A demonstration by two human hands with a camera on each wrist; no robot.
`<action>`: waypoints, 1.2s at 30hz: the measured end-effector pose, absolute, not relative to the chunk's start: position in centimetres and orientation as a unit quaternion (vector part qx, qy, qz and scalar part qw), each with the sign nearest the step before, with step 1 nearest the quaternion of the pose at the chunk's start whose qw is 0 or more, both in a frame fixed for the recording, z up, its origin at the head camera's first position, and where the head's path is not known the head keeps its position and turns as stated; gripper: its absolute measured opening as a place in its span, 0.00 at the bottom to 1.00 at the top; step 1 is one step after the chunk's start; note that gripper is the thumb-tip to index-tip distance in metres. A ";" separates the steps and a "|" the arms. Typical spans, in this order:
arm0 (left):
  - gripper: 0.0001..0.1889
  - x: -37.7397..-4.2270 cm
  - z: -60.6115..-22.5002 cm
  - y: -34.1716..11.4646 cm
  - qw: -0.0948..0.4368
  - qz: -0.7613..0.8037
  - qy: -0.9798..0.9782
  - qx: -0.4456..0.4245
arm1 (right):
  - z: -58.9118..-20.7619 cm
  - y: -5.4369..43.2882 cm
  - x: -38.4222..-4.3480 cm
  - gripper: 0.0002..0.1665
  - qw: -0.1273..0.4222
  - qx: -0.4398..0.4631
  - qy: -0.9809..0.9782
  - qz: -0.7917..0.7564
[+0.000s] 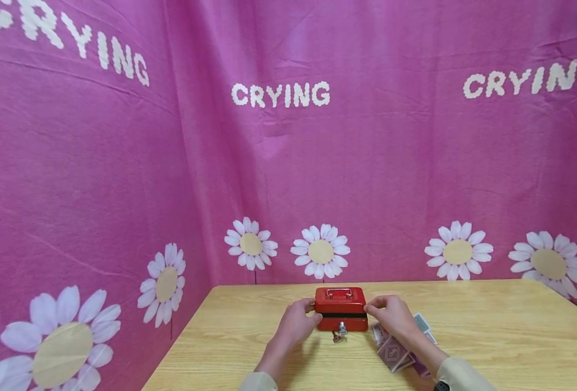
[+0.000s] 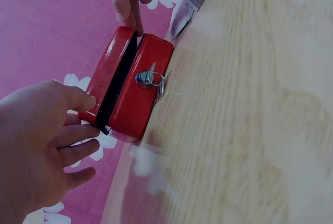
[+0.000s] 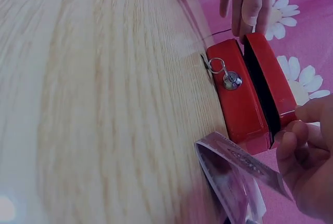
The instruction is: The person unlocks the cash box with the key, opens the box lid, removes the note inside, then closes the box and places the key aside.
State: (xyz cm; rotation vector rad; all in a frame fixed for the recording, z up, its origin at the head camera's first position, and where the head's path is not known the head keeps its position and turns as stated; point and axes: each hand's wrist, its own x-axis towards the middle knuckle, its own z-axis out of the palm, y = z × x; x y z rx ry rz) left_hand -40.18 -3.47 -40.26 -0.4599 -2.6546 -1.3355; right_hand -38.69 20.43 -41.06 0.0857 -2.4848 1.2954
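Note:
A small red metal cash box (image 1: 327,325) stands on the table, its lid (image 1: 339,307) raised a little so that a dark gap runs along the front. My left hand (image 1: 296,325) holds the lid's left end, with the thumb on its front face. At the other end my right hand (image 1: 394,316) pinches the lid's corner between thumb and forefinger. A key sits in the round lock (image 2: 143,78), and more keys (image 1: 338,338) hang from its ring. What lies inside the box is hidden.
Several purple and grey banknotes (image 1: 393,353) lie in a loose pile under my right forearm, some folded and standing up off the wooden table (image 1: 503,331). A pink cloth (image 1: 366,174) with daisies and white lettering hangs behind the table and on the left.

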 end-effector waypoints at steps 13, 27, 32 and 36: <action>0.24 -40.2 -40.9 -3.6 0.086 -0.411 -0.891 -0.170 | -41.0 20.1 -38.1 0.07 0.162 0.034 -0.896 0.413; 0.25 -39.7 -41.0 -3.3 0.090 -0.370 -0.908 -0.174 | -41.3 20.1 -38.1 0.07 0.151 0.030 -0.903 0.400; 0.25 -39.8 -41.0 -3.3 0.084 -0.363 -0.911 -0.175 | -41.2 20.1 -38.1 0.08 0.156 0.038 -0.908 0.387; 0.25 -39.8 -41.0 -3.4 0.080 -0.364 -0.910 -0.179 | -41.1 20.2 -37.9 0.07 0.165 0.045 -0.912 0.373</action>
